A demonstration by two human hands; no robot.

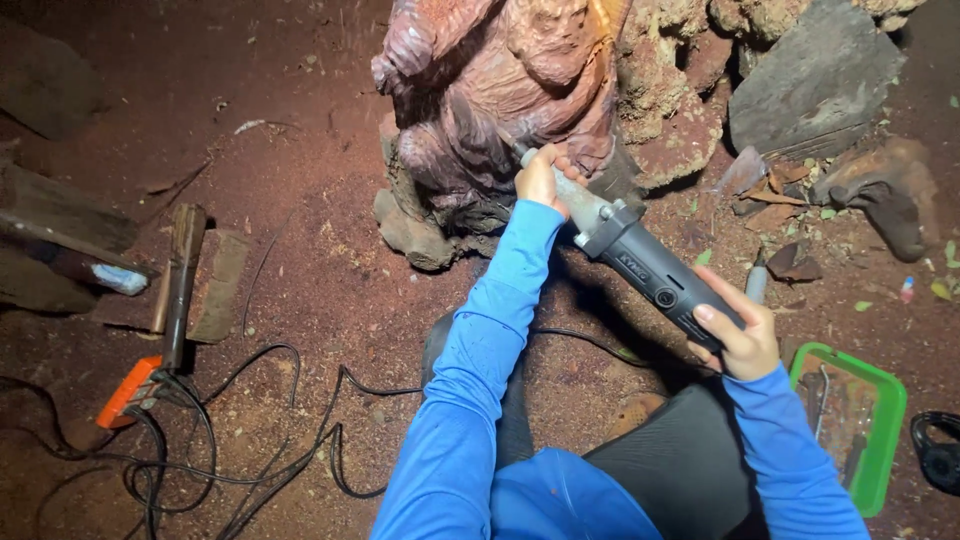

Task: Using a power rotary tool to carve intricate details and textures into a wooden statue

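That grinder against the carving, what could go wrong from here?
The left hand grips the grinder right at its nose, close to the carving, so a kick could catch the fingers. The right hand holds only the tail end, which gives weak control. Black cables loop loosely over the ground by the knees and could snag.

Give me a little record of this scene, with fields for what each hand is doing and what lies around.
Setting: reddish, dusty ground
Left hand: grips the front neck of a grey power grinder
Right hand: holds the grinder's rear body
Tool tip: against the lower part of a reddish wood carving
Left of person: black cables, orange tool
Right of person: green tray holding small tools
Sleeves: blue
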